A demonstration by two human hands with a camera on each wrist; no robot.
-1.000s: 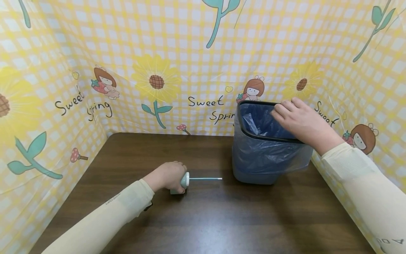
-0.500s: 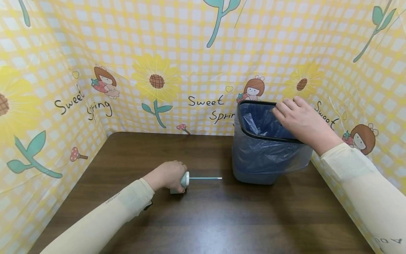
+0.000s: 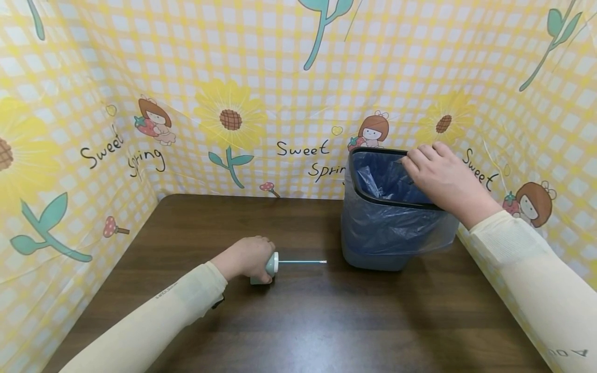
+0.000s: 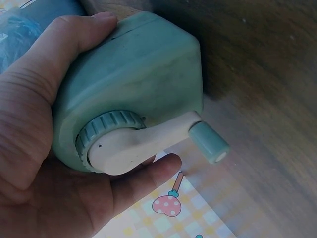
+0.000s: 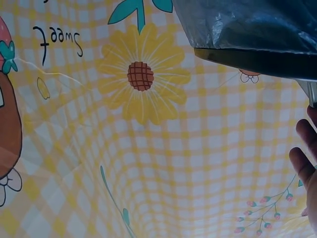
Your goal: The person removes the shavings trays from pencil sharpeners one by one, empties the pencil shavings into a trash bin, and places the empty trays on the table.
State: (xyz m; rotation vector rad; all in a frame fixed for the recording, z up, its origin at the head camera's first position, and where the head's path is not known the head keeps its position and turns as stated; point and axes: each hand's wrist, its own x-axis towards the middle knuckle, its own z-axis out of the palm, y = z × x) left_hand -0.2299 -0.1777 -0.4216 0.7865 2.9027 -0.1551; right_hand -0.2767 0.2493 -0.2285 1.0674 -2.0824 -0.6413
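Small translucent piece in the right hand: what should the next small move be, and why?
Probably tilt the small translucent piece inward over the blue-grey, black-rimmed plastic bin: the right hand seems to hold it at the bin's mouth, while the left hand grips the green plastic crank sharpener.

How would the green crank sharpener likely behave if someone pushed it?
The sharpener probably wouldn't roll, given its boxy, flat-faced body. Its protruding crank might snag or turn on contact. The straight, thin pencil-like rod jutting from it looks stiff and would likely swing along.
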